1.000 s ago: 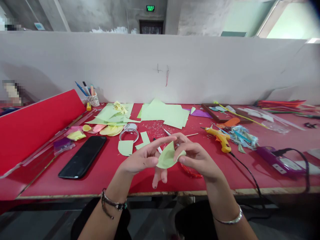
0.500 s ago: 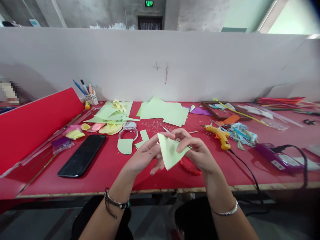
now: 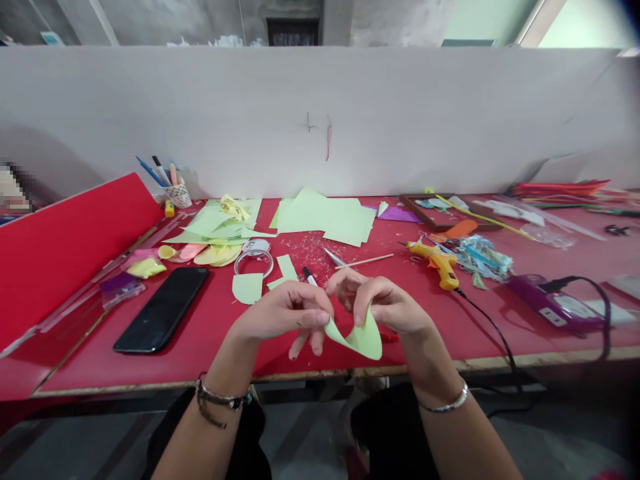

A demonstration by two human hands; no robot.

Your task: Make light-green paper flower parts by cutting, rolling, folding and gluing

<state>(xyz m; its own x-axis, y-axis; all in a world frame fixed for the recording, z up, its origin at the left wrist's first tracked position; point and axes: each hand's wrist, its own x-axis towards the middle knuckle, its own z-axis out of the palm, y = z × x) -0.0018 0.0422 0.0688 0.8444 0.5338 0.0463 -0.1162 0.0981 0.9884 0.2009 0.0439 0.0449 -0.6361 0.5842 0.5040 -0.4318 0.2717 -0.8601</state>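
Note:
A small piece of light green paper (image 3: 367,339) is held between my two hands, bent into a curve that sags in the middle. My left hand (image 3: 285,310) pinches its left corner between thumb and forefinger, the other fingers hanging below. On the other side, my right hand (image 3: 387,303) grips the right edge between thumb and fingers. Behind the hands lie a marker (image 3: 309,275), a thin wooden stick (image 3: 367,261) and a pointed silver tool (image 3: 334,257). Something red under my right hand is mostly hidden.
A black phone (image 3: 161,310) lies left, near a tape roll (image 3: 253,263) and cut green pieces (image 3: 247,289). Green sheets (image 3: 305,212) lie at the back. To the right are a yellow glue gun (image 3: 440,261) with its cord and a purple device (image 3: 555,307). A red board (image 3: 75,253) stands left.
The green paper has gone from a nearly flat, upright triangle to a curved strip, turned and lowered slightly. Both hands have shifted their hold on it. The marker and stick show more fully.

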